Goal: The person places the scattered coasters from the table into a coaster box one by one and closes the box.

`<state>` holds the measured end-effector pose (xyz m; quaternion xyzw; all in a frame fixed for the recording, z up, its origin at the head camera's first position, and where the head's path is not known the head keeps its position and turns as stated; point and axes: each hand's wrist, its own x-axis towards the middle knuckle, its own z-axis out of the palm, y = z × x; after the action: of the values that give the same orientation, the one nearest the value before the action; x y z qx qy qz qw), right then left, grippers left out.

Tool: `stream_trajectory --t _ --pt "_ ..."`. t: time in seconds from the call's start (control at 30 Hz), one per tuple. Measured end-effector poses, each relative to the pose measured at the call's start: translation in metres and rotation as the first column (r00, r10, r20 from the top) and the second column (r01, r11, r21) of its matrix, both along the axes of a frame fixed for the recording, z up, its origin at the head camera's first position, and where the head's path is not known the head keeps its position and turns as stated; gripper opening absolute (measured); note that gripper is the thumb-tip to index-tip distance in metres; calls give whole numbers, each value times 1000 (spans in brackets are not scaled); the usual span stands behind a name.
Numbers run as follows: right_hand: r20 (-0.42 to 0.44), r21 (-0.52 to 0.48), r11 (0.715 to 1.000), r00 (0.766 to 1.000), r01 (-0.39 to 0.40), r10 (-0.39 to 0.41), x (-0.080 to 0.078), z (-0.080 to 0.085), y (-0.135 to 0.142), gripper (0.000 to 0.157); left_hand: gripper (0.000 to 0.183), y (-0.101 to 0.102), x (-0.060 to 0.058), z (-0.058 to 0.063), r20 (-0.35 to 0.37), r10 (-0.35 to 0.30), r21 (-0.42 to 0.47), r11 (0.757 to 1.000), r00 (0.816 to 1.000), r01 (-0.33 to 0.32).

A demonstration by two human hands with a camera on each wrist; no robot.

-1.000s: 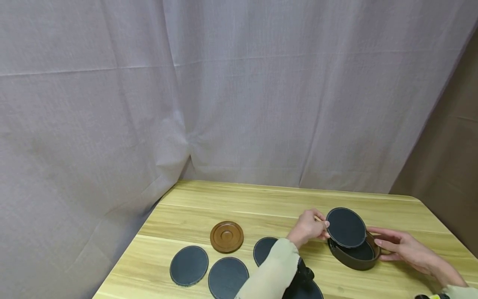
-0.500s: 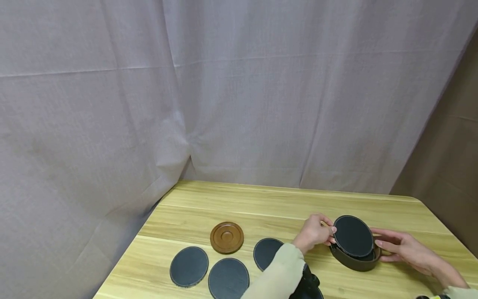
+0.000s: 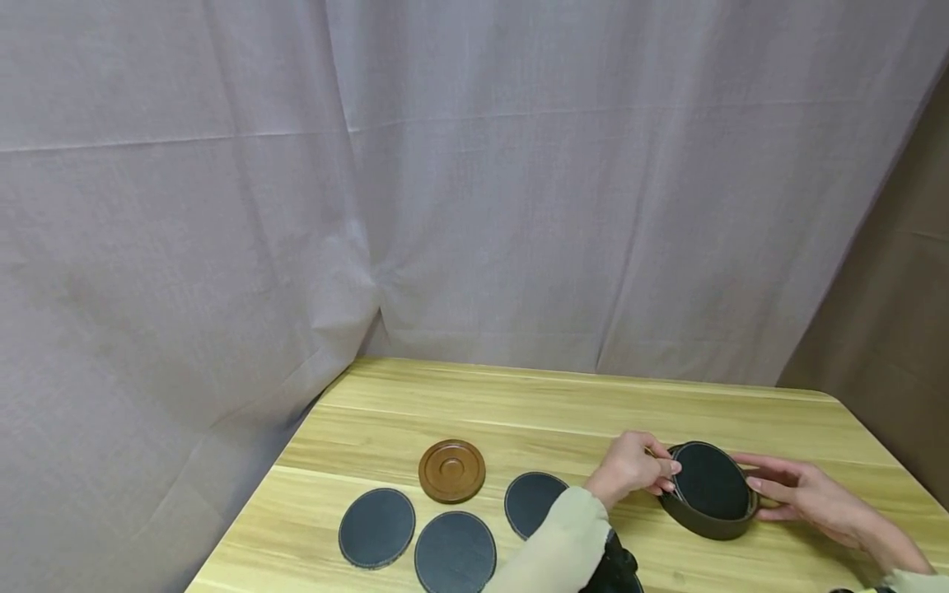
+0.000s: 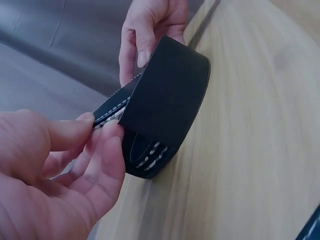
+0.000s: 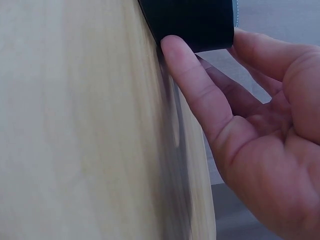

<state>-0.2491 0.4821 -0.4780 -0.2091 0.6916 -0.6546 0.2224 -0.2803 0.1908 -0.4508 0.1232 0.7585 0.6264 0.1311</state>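
My left hand (image 3: 633,466) pinches the left edge of a round black coaster (image 3: 713,479) between thumb and fingers. The coaster lies over the mouth of a round, low-walled dark coaster holder (image 3: 700,522), its left edge slightly raised. In the left wrist view, white-stitched rims of stacked coasters (image 4: 150,159) show through a gap in the holder's wall (image 4: 167,95). My right hand (image 3: 804,487) grips the holder's right side, thumb near the rim and other fingers along the wall. From the right wrist, a fingertip presses low on the holder's dark wall (image 5: 197,25).
Left of the holder, black stitched coasters (image 3: 455,552) lie flat on the wooden table (image 3: 563,403), one partly covered by my left sleeve (image 3: 556,543). A brown wooden disc with ringed grooves (image 3: 452,471) lies behind them. Grey curtains (image 3: 482,206) hang past the table's far edge.
My left hand has moved right and down, bringing the coaster from above the holder down into its mouth, flatter than before. My right hand has stayed at the holder's side.
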Motion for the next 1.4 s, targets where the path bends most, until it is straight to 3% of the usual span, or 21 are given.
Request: stream_trajectory --t 0.2,0.4,0.63,0.97,1.07,1.27,1.4 --pt "2 23 1000 1000 19 -19 0 1 -1 48 21 -6 -5 14 -104 15 -213 976 995 -37" --pt "20 39 998 999 43 -43 2 3 -1 47 23 -16 -12 30 -241 -51 -372 927 969 -44" --pt "15 33 999 1000 27 -27 1 4 -2 47 22 -34 -15 39 -267 -156 -473 881 951 11" --pt "1 23 1000 1000 22 -22 1 1 0 48 16 -61 -20 38 -329 -258 -579 815 908 22" --pt "-5 27 999 1000 27 -27 1 1 0 48 17 -68 -19 39 -337 -311 -640 768 888 26" --pt "-11 32 999 999 35 -34 1 1 1 48 22 -86 -18 35 -320 -421 -770 637 849 26" --pt "-8 29 999 999 33 -33 1 0 3 48 27 -98 -17 32 -298 -470 -811 584 831 40"
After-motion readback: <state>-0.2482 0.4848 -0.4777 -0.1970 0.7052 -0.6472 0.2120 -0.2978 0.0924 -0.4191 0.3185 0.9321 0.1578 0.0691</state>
